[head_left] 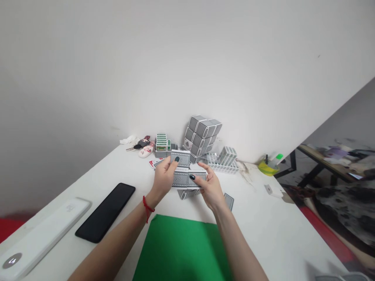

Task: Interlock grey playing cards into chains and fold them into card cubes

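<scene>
Several grey-backed playing cards (181,179) are held up between my two hands over the table. My left hand (165,173) grips them on the left, its thumb lying on the upper card (182,159). On the right, my right hand (210,185) pinches the lower cards with its thumb across their backs and its index finger stretched out. Partly hidden below the cards is a small block of folded cards (187,194). Behind them rises a tall stack of card blocks (202,136). A single card (229,201) lies right of my right wrist.
A green sheet (181,249) covers the table's front. A black phone (107,210) and a white device (43,238) lie left. Card boxes (161,143) and more boxes (227,156) flank the stack near the wall. A yellow-green bowl (268,168) and white charger (274,191) sit right.
</scene>
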{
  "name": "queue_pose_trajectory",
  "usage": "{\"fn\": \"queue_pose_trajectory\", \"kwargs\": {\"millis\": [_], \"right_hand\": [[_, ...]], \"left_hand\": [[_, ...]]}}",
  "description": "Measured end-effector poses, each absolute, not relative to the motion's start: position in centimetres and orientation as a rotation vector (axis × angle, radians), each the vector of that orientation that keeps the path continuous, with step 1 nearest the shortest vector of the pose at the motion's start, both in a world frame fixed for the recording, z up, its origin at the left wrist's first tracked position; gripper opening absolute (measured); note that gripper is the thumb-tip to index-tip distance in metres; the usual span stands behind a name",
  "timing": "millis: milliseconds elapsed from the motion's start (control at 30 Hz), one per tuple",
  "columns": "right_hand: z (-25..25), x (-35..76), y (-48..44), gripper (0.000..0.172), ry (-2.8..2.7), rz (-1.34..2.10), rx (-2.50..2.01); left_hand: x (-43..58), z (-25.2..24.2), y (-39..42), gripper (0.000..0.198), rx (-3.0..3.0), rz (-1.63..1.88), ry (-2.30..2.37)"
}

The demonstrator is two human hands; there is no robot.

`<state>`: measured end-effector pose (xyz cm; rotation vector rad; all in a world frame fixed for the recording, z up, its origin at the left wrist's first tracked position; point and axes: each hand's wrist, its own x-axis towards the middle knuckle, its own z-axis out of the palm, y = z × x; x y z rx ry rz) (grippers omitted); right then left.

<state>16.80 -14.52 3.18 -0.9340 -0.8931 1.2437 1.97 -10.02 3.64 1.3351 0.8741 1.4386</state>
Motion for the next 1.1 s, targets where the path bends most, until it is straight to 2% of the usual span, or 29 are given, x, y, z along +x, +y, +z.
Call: {"fn": "queue_pose_trajectory", "kwargs": {"millis": [67, 233, 400, 567, 667, 800, 900, 1100], "right_hand": [[3.6, 17.1, -14.6, 0.062, -0.892, 1.26, -0.944], [3.1, 16.9, -14.4, 0.046, -0.891, 1.29, -1.001], [2.1, 16.3, -14.0, 0.035, -0.915, 1.247, -1.014], [1.9, 16.2, -14.0, 0.034, -0.936, 1.202, -1.065], [2.4, 16.9, -14.1, 0.037, -0.956, 1.303, -0.988], [3.4, 18.7, -14.2, 0.045, -0.939, 1.452, -0.854], [3.7, 19.6, -14.1, 0.043, -0.933, 1.419, -0.841], [3.8, 21.5, -13.6, 0.039, -0.982, 1.293, -0.978]], "left_hand": [[1.8, 4.0, -9.9, 0.022, 1.227, 1.423, 0.74], [1.8, 4.7, -10.2, 0.036, 0.859, 1.214, 0.353], [2.4, 4.2, -10.5, 0.014, 0.725, 1.174, 0.361], [2.6, 3.9, -10.5, 0.015, 0.681, 1.211, 0.395], [2.4, 4.3, -10.5, 0.019, 0.647, 1.228, 0.378], [2.2, 4.9, -10.3, 0.042, 0.621, 1.195, 0.291], [2.0, 4.6, -9.9, 0.051, 0.621, 1.121, 0.266], [1.8, 3.3, -9.4, 0.034, 0.95, 0.826, 0.454]]}}
